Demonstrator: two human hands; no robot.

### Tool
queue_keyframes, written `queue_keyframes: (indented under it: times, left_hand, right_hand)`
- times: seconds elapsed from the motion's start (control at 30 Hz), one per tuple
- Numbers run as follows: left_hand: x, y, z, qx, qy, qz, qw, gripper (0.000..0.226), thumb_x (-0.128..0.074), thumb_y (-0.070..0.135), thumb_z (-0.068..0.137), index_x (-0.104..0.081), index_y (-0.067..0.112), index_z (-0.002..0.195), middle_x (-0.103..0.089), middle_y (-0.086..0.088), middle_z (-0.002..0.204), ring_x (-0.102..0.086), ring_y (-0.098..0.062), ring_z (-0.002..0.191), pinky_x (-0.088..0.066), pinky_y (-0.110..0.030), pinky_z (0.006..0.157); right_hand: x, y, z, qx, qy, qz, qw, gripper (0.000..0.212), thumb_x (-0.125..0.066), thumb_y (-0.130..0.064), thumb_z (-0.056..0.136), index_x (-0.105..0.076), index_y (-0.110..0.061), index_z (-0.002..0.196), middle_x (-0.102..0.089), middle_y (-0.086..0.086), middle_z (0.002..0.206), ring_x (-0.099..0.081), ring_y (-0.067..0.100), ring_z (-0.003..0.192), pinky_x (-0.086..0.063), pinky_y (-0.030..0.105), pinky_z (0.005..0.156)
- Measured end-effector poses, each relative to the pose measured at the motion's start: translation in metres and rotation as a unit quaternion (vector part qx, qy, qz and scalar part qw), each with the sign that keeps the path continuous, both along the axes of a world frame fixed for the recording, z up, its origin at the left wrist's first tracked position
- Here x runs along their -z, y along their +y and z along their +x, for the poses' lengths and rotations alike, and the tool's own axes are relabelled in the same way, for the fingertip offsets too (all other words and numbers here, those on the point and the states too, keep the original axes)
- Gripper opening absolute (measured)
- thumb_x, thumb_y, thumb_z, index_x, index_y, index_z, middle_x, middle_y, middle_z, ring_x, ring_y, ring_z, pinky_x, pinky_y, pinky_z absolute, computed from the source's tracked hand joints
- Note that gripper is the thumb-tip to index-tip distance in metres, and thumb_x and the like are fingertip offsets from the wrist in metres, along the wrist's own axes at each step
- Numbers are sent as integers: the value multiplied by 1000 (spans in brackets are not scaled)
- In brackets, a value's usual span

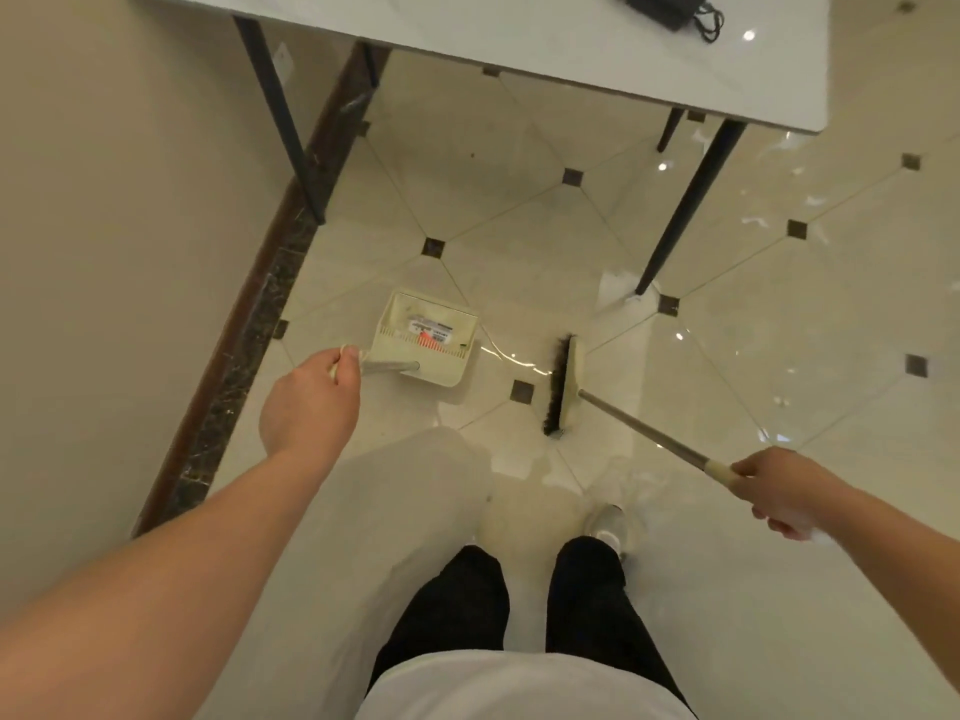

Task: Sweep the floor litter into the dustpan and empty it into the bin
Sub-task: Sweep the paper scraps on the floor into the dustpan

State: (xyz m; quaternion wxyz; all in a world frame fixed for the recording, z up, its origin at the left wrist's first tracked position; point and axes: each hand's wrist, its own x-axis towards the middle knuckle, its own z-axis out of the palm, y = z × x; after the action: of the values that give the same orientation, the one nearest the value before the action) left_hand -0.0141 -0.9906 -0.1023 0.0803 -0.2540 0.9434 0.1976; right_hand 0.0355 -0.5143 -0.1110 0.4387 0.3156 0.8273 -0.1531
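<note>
Left hand (310,402) grips the dustpan (426,337) handle; right hand (779,491) grips the broom (566,387) handle. Dustpan sits on the floor (519,226), paper litter (428,332) inside (red-printed scrap). Broom head just right of dustpan, apart. Table (571,39) beyond dustpan.

View: one head-worn wide-angle camera, no second view to share with.
Direction: forward and steeply down onto the tiled floor (519,210).
Wearer: own torso and legs at the bottom centre; both forearms enter from the lower corners.
Nearness: left hand (311,402) and right hand (779,491) near, mid-frame; floor farther.
Upper frame: table (571,39) edge across the top.
Left side: wall (104,200) fills the left edge.
Distortion: straight lines bend toward the edges.
</note>
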Motion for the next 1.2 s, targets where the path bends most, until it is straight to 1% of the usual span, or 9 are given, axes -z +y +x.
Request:
queue_keyframes:
  times: [0.1, 0.17, 0.27, 0.47, 0.57, 0.7, 0.8, 1.0, 1.2]
  left_hand:
    - [-1, 22, -1, 27, 7, 9, 1000, 48, -36, 55, 103, -69, 25, 122, -72, -13, 108, -64, -39, 98, -43, -37, 69]
    - [-4, 41, -4, 47, 17, 9, 999, 48, -37, 54, 103, -70, 24, 121, -72, -13, 106, -64, -38, 95, -40, -36, 68]
    - [-10, 75, -9, 67, 23, 7, 997, 48, -37, 52, 104, -69, 22, 121, -72, -14, 106, -63, -38, 95, -39, -36, 68]
    - [-14, 141, -8, 102, 11, -45, 994, 51, -33, 55, 104, -68, 23, 122, -70, -13, 98, -51, -28, 79, -39, -37, 63]
    - [-17, 174, -5, 112, 16, -48, 992, 51, -31, 56, 103, -68, 24, 119, -66, -9, 84, -55, -29, 75, -41, -36, 60]
    - [-21, 224, -2, 129, 20, -42, 991, 51, -30, 56, 104, -68, 22, 110, -64, -5, 77, -58, -29, 71, -54, -43, 64]
    - [-22, 262, 4, 138, 22, -41, 989, 51, -30, 57, 103, -68, 23, 104, -62, -2, 72, -59, -26, 67, -54, -42, 61]
    - [-23, 336, 6, 162, 25, -44, 986, 52, -29, 60, 103, -67, 26, 112, -63, -2, 75, -62, -28, 68, -58, -44, 64]
    - [-33, 381, -6, 195, 30, -33, 980, 50, -30, 60, 102, -67, 27, 109, -63, -2, 71, -62, -28, 65, -54, -38, 58]
  right_hand:
    - [-21, 9, 12, 3, 13, -18, 1000, 19, -53, -24, 96, -68, -22, 106, -62, 11, 72, -52, 22, 48, -42, 23, 47]
    - [-27, 15, 23, 9, 16, -39, 999, 25, -54, -23, 97, -63, -32, 118, -64, 10, 76, -51, 21, 49, -42, 22, 46]
    - [-19, 22, 43, 21, -4, -92, 996, 33, -55, -21, 98, -63, -28, 130, -65, 12, 78, -48, 20, 51, -40, 23, 45]
    - [30, 51, 88, -62, -48, -77, 994, 50, -51, -25, 98, -49, -27, 148, -64, 7, 97, -67, 22, 70, -59, 30, 57]
    - [37, 110, 108, -15, -46, -70, 996, 47, -50, -22, 97, -53, -24, 144, -65, 9, 95, -61, 20, 61, -49, 24, 48]
    - [40, 194, 121, 70, -26, -14, 997, 23, -51, -23, 96, -65, -13, 111, -65, 12, 86, -60, 24, 57, -46, 23, 46]
    - [41, 248, 129, 112, -4, 19, 994, 32, -51, -36, 99, -63, -6, 99, -66, 14, 83, -60, 25, 57, -45, 22, 42]
    - [22, 316, 146, 165, 49, -28, 985, 16, -53, -19, 95, -67, -11, 99, -66, 16, 82, -59, 26, 55, -48, 25, 48]
    - [15, 321, 139, 150, 30, -83, 985, 21, -54, -18, 93, -67, -25, 108, -62, 10, 75, -52, 22, 54, -43, 24, 49]
